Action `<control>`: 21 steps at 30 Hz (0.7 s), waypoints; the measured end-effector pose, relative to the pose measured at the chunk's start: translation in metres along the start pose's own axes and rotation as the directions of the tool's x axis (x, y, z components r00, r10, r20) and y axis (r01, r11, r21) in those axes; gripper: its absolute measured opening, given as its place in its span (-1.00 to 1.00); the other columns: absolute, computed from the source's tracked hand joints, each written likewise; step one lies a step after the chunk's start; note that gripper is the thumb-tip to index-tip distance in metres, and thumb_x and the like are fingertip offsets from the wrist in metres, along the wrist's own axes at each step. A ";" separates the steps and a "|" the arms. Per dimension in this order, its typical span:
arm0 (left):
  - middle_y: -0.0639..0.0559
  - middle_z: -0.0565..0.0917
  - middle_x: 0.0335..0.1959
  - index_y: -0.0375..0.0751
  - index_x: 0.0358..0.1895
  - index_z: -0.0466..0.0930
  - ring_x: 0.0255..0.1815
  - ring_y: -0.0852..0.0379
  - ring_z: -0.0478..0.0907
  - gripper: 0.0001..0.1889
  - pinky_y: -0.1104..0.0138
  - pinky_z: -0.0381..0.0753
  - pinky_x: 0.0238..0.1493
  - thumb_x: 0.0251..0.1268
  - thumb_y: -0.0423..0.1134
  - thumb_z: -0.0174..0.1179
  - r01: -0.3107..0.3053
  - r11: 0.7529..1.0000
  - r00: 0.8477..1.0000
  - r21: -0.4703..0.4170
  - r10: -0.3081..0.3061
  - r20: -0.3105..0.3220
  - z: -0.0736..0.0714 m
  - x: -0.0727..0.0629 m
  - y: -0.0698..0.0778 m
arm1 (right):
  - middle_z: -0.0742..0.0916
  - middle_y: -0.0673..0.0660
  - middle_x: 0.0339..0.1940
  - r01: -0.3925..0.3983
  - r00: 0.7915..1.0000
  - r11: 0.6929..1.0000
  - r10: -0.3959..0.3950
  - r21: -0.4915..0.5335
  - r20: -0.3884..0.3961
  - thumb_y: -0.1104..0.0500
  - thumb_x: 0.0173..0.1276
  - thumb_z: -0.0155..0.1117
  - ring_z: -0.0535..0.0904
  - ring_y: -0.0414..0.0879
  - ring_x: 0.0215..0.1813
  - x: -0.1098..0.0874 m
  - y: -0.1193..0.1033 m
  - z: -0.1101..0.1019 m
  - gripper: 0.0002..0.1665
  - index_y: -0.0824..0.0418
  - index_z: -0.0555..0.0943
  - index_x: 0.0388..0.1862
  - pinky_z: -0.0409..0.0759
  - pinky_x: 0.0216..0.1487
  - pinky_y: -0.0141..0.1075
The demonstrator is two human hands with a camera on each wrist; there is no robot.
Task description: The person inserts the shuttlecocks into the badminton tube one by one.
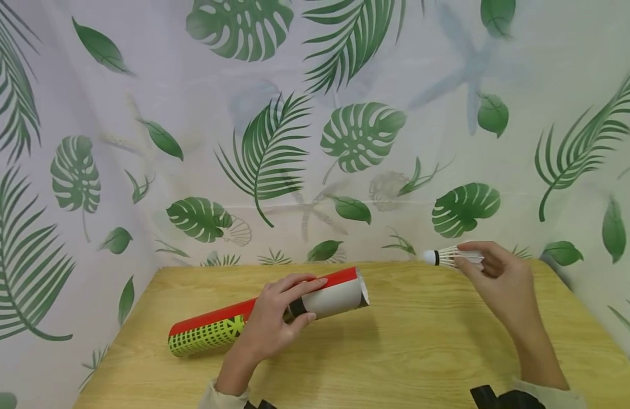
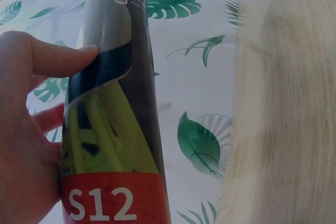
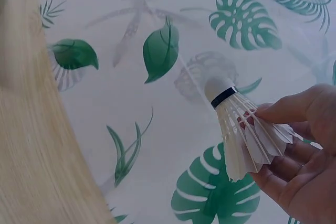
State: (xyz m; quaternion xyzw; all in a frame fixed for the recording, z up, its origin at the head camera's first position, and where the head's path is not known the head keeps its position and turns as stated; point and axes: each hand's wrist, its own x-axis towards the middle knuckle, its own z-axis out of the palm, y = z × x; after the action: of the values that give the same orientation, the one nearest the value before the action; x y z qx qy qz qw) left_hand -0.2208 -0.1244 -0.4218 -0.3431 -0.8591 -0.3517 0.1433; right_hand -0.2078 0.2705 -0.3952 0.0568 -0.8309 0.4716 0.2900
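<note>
My left hand (image 1: 275, 318) grips a shuttlecock tube (image 1: 212, 329) around its middle. The tube is red, yellow-green and grey, and it tilts up toward its right end; the left wrist view shows "S12" on its side. That right end faces the shuttlecock, and its inside cannot be seen. In my right hand (image 1: 504, 284) a white shuttlecock (image 3: 244, 129) is pinched by its feathers, between thumb and fingers. Its rounded cork (image 1: 428, 257) with a black band points left, toward the tube and apart from it.
A wood-grain table (image 1: 407, 352) lies beneath both hands. Behind it and at both sides hangs a white curtain (image 1: 304, 238) printed with green leaves, close to the table's back edge.
</note>
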 end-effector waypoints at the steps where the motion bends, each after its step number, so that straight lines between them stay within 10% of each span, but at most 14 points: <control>1: 0.23 0.54 0.32 0.35 0.40 0.53 0.31 0.15 0.49 -0.30 -0.08 0.42 0.18 0.19 -0.28 0.48 -0.002 1.000 1.000 -0.001 0.002 0.000 0.000 0.000 0.000 | 0.78 -0.15 -0.22 0.002 1.000 1.000 -0.002 0.012 0.009 0.29 0.34 0.46 0.69 -0.41 -0.30 0.000 -0.003 0.001 -0.72 0.26 0.74 0.03 0.59 -0.31 -0.56; 21: 0.23 0.54 0.32 0.35 0.40 0.53 0.32 0.13 0.49 -0.29 -0.10 0.43 0.19 0.18 -0.28 0.50 -0.004 1.000 1.000 0.004 0.004 -0.017 -0.004 -0.001 0.002 | 0.78 0.22 -0.13 0.061 0.982 0.981 -0.092 0.184 0.163 0.41 0.35 0.39 0.75 -0.21 -0.24 -0.014 -0.045 0.037 -0.76 0.29 0.72 -0.01 0.68 -0.25 -0.42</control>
State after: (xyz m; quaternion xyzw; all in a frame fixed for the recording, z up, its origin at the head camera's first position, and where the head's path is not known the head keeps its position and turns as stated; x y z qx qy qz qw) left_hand -0.2190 -0.1263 -0.4188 -0.3414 -0.8579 -0.3526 0.1520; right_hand -0.1958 0.2125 -0.3830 0.1549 -0.8043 0.5258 0.2294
